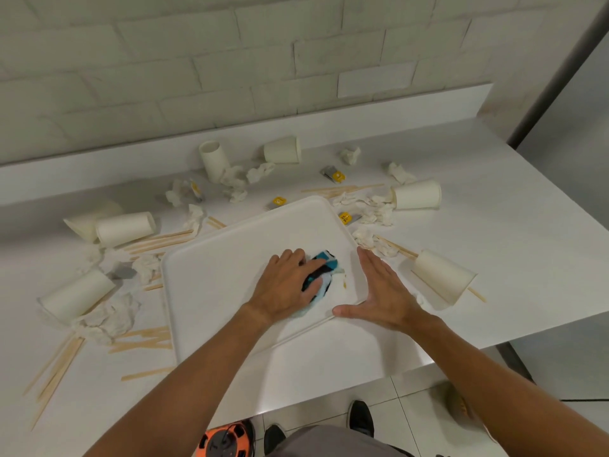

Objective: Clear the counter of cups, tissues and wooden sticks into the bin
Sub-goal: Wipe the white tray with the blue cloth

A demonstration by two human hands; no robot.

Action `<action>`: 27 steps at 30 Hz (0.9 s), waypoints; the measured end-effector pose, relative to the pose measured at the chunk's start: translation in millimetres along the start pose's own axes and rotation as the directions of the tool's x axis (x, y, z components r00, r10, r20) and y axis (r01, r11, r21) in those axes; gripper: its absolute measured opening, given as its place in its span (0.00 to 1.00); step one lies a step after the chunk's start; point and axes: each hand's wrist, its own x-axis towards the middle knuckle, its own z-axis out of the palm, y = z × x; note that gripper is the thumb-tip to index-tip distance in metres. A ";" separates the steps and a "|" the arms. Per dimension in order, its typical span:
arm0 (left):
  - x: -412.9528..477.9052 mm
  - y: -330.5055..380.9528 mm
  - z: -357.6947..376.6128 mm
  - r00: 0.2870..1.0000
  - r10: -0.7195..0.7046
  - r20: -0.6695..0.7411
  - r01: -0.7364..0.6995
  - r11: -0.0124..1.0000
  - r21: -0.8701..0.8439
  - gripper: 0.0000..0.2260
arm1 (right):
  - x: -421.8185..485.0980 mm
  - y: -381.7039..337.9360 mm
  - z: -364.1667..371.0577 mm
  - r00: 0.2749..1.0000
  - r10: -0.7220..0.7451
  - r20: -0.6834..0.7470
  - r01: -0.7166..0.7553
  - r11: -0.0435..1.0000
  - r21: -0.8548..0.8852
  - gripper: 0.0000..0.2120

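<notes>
The left hand [286,285] lies on a crumpled blue, black and white cloth [324,265], its fingers spread and only slightly bent, pressing the cloth onto the flat white rectangular plastic tray [214,282]. The right hand [382,291] is released, its fingers straight and together, with its edge against the tray's right rim and the thumb along the near corner. Besides the cloth, the tray holds a small yellowish smear [344,285]. Around it on the white counter [494,242] lie 7 white paper cups [125,227], most tipped on their sides, crumpled white tissues [108,318], thin wooden sticks [148,338] and small yellow packets [345,218].
</notes>
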 end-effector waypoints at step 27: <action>12.5 4.8 4.2 0.984 -0.177 0.004 0.177 0.982 -0.072 0.18 | 14.7 51.2 -6.2 0.973 -0.229 -0.039 0.229 0.973 -0.017 0.25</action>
